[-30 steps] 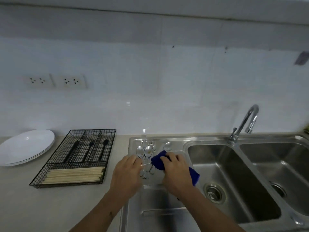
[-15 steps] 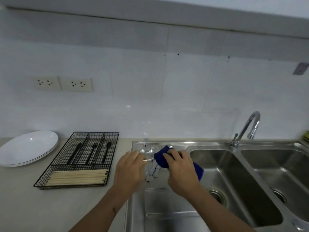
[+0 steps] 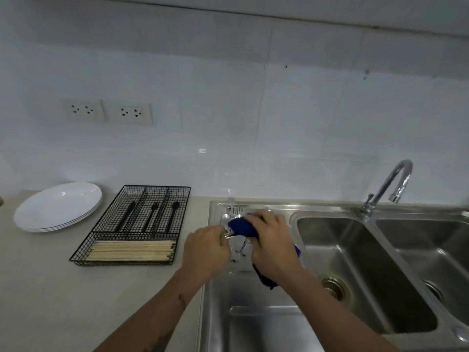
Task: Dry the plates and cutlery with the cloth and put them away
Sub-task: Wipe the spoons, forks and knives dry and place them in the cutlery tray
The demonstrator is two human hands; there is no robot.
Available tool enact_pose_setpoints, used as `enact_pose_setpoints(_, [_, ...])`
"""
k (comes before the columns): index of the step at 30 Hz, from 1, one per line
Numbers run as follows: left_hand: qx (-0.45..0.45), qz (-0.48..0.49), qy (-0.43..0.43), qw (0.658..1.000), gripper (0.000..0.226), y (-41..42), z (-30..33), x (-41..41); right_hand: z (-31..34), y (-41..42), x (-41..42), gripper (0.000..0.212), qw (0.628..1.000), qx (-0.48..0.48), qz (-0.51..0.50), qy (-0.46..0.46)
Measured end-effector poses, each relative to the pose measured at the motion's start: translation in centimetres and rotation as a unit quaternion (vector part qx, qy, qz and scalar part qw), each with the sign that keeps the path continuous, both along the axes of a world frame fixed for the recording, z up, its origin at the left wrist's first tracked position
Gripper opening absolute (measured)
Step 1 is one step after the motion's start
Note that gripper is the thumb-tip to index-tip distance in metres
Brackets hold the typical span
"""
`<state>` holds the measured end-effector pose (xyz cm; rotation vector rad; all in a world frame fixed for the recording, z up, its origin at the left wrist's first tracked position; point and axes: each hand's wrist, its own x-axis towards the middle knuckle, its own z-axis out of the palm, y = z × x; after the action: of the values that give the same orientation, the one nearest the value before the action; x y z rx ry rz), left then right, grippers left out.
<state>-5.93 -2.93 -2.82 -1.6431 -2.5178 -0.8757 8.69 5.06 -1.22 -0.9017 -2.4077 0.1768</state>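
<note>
My left hand (image 3: 204, 247) pinches the handle end of a steel piece of cutlery (image 3: 229, 236) over the sink's draining board (image 3: 253, 313). My right hand (image 3: 272, 243) grips the blue cloth (image 3: 242, 227), wrapped round the other end of that piece, so I cannot tell whether it is a spoon or a fork. Several steel spoons and forks (image 3: 234, 216) lie on the draining board under my hands. A stack of white plates (image 3: 57, 205) sits at the far left of the counter. The black wire cutlery tray (image 3: 132, 224) stands between the plates and the sink.
The tray holds three black utensils (image 3: 152, 215) in its back compartments and pale chopsticks (image 3: 132, 250) in the front one. To the right are two sink basins (image 3: 355, 262) with a chrome tap (image 3: 388, 184). Wall sockets (image 3: 109, 113) sit above the counter.
My hands and the cloth-wrapped cutlery stayed over the draining board, the right hand rubbing the cloth along the piece. The camera tilted up a little.
</note>
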Motion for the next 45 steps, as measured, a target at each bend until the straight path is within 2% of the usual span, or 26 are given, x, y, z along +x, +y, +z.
enact_pose_setpoints(3, [-0.016, 0.023, -0.024, 0.999, 0.026, -0.2, 0.8, 0.5, -2.0, 0.1, 0.3, 0.063, 0.999, 0.0, -0.015, -0.035])
enact_pose_setpoints(6, [-0.027, 0.026, -0.035, 0.999, 0.02, -1.2, 0.5, 0.9, -2.6, 0.2, 0.6, 0.063, 0.997, -0.047, -0.057, -0.036])
enact_pose_setpoints(11, [-0.025, 0.018, -0.12, 0.992, 0.025, -1.7, 0.1, -0.1, -2.3, -0.7, 0.2, 0.064, 0.999, 0.026, 0.001, -0.043])
enact_pose_setpoints(16, [-0.033, 0.002, -0.156, 0.987, 0.027, -2.6, -0.8, -0.6, -2.8, 0.3, 0.6, 0.048, 0.993, -0.09, -0.007, 0.08])
enact_pose_setpoints(19, [-0.071, -0.048, -0.159, 0.983, 0.023, -2.6, -0.9, -0.8, -2.4, -0.1, 0.5, 0.039, 0.988, -0.101, 0.006, 0.12])
enact_pose_setpoints(22, [-0.069, -0.088, -0.151, 0.982, 0.016, -1.9, -0.4, 0.1, -1.7, -1.1, 0.2, 0.037, 0.991, -0.08, 0.042, 0.099])
enact_pose_setpoints(24, [-0.047, -0.08, -0.153, 0.984, 0.016, -1.5, -0.5, 0.4, -1.6, -1.5, 0.0, 0.037, 0.994, -0.064, 0.052, 0.069])
enact_pose_setpoints(28, [-0.014, -0.03, -0.178, 0.983, 0.023, -1.5, -1.2, 0.9, -1.7, -0.2, 1.3, 0.034, 0.994, -0.089, -0.029, 0.053])
enact_pose_setpoints(31, [0.028, 0.035, -0.314, 0.948, 0.026, -1.3, -0.5, 0.8, -1.3, 0.4, 2.6, 0.029, 0.974, -0.185, -0.098, 0.091])
enact_pose_setpoints(35, [0.035, 0.052, -0.481, 0.874, 0.023, -0.4, 0.0, 0.7, -0.1, -0.1, 2.1, 0.031, 0.963, -0.218, -0.076, 0.141])
enact_pose_setpoints(40, [0.09, 0.104, -0.557, 0.819, 0.009, 1.4, 0.7, 0.7, -0.1, -1.6, -0.3, 0.038, 0.977, -0.163, -0.024, 0.134])
enact_pose_setpoints(43, [0.106, 0.12, -0.633, 0.757, 0.011, 2.1, 1.0, 0.1, -2.3, -2.6, -1.0, 0.058, 0.992, -0.109, 0.01, 0.065])
enact_pose_setpoints(45, [0.124, 0.129, -0.669, 0.722, 0.016, 2.0, 1.1, -0.4, -3.4, -2.5, -0.3, 0.069, 0.997, -0.068, -0.011, 0.022])
